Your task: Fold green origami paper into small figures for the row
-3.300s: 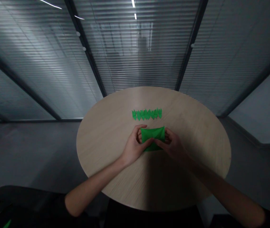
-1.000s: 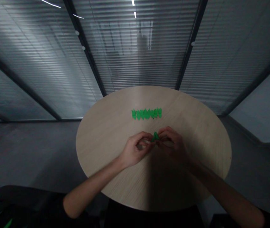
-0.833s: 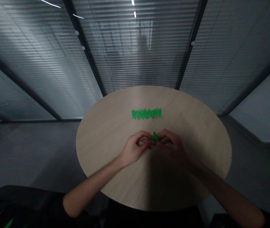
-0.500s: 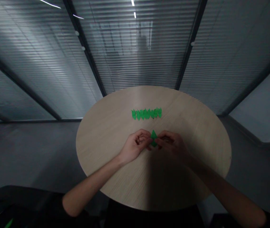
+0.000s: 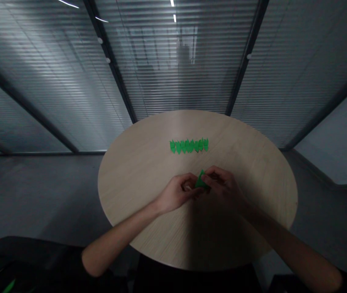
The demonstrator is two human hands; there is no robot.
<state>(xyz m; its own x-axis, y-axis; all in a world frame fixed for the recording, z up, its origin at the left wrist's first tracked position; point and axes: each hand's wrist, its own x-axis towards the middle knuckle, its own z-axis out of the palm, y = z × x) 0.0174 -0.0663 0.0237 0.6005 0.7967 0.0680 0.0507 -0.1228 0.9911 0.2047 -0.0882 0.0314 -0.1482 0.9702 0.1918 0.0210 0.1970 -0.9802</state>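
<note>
A small folded green paper piece is pinched between both my hands over the middle of a round wooden table. My left hand grips its left side with curled fingers. My right hand closes on its right side. Most of the piece is hidden by my fingers. Farther back on the table lies a row of several small folded green paper pieces, side by side.
Glass walls with horizontal blinds rise behind the table. Dark frame posts run between the panes. A dark surface with something green at its edge lies at the lower left.
The wide green paper from 3.3 s ago is now folded small. Over the last second my hands have kept working it, and the piece has tilted and dropped slightly lower.
</note>
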